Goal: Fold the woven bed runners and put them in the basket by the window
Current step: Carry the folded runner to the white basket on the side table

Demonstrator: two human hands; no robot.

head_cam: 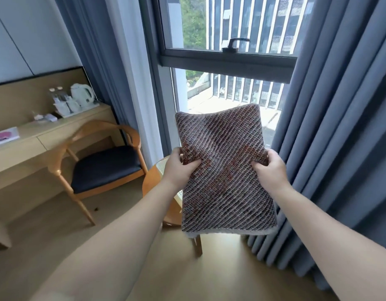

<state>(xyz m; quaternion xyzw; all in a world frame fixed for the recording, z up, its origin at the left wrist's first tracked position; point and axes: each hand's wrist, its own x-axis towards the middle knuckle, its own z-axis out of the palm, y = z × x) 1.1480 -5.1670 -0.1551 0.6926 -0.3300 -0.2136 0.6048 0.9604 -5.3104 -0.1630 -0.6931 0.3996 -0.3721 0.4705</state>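
A folded woven bed runner (224, 170), grey-brown with rust patches and a pale edge, is held flat in the air in front of the window. My left hand (180, 168) grips its left edge, thumb on top. My right hand (271, 166) grips its right edge the same way. The runner hides most of a small round wooden table (154, 183) below it. A perforated pale rim (179, 195) peeks out at the runner's left edge; I cannot tell if it is the basket.
A wooden armchair (100, 164) with a dark seat stands to the left at a long desk (35, 142) carrying a kettle tray (79, 98). Grey curtains (339, 127) hang on the right, close to the runner. The window (226, 51) lies straight ahead; wood floor below.
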